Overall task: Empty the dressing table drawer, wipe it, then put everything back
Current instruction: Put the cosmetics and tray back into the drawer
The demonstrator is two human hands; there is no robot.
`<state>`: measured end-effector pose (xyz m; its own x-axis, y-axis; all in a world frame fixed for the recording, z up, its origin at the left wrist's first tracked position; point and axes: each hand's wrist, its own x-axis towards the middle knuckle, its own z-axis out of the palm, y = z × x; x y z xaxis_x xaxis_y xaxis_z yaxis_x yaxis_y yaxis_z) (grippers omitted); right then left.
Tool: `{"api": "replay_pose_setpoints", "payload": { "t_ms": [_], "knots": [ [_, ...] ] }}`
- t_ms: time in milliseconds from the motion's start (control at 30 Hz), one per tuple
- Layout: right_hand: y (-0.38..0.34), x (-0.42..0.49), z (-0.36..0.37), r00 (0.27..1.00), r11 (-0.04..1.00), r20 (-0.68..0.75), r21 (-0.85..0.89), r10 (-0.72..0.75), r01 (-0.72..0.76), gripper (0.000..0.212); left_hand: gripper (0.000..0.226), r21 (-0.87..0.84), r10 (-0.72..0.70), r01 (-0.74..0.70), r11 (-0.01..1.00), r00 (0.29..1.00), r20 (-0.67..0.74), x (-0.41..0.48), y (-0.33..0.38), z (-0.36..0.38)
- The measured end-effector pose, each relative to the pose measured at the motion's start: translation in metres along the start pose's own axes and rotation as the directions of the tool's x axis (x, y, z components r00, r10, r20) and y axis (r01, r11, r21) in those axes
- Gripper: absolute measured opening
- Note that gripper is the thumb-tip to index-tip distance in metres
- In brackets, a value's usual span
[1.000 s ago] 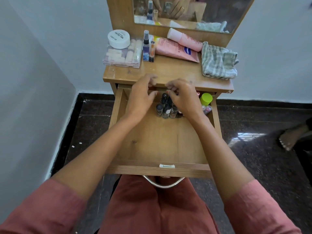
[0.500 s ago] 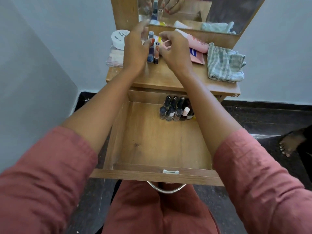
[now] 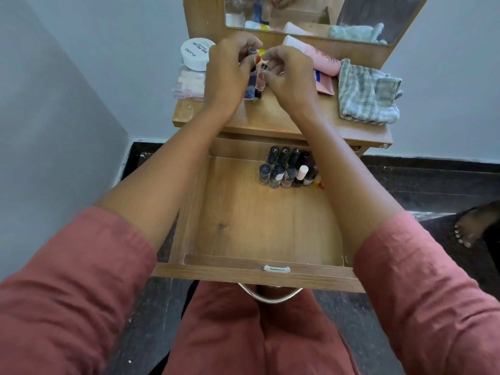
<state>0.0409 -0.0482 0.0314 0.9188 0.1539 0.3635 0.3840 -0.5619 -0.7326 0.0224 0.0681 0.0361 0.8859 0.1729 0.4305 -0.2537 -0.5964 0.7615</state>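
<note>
The wooden drawer (image 3: 257, 274) stands pulled out over my lap, with several nail polish bottles (image 3: 286, 169) clustered at its back right and bare floor elsewhere. Both hands are up on the dressing table top (image 3: 270, 115). My left hand (image 3: 230, 74) curls round a dark blue spray bottle (image 3: 251, 86) standing there. My right hand (image 3: 292, 77) pinches the top of a small orange-tinted bottle (image 3: 261, 79) right beside it. Both bottles are mostly hidden by my fingers.
On the table top are a white nail polish remover jar (image 3: 196, 52) on a clear box (image 3: 189, 82), a pink tube (image 3: 322, 56), a pink sachet (image 3: 324, 85) and a checked cloth (image 3: 368, 96). Mirror (image 3: 311, 14) behind. Wall at left; another person's foot (image 3: 470, 228) at right.
Both hands left the nail polish bottles in the drawer and rose to the table top, where they now close on the two small bottles by the mirror.
</note>
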Motion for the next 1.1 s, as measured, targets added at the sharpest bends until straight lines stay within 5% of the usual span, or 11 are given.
{"api": "replay_pose_setpoints", "payload": {
  "t_ms": [400, 667, 1100],
  "knots": [
    [0.006, -0.088, -0.073, 0.987, 0.979, 0.146, -0.187, -0.060, 0.087, 0.022, 0.020, -0.111, 0.087, -0.062, 0.992, 0.969, 0.233, -0.083, 0.045, 0.006],
    [0.054, -0.148, -0.100, 0.976, 0.964, 0.174, -0.253, 0.128, -0.082, 0.024, 0.017, -0.113, 0.072, -0.035, 0.993, 0.936, 0.344, -0.134, 0.041, 0.050],
    [0.094, -0.175, -0.099, 0.975, 0.882, 0.083, -0.446, 0.207, -0.150, 0.021, 0.019, -0.037, -0.009, 0.030, 0.999, 0.874, 0.485, -0.151, 0.028, 0.103]
  ]
}}
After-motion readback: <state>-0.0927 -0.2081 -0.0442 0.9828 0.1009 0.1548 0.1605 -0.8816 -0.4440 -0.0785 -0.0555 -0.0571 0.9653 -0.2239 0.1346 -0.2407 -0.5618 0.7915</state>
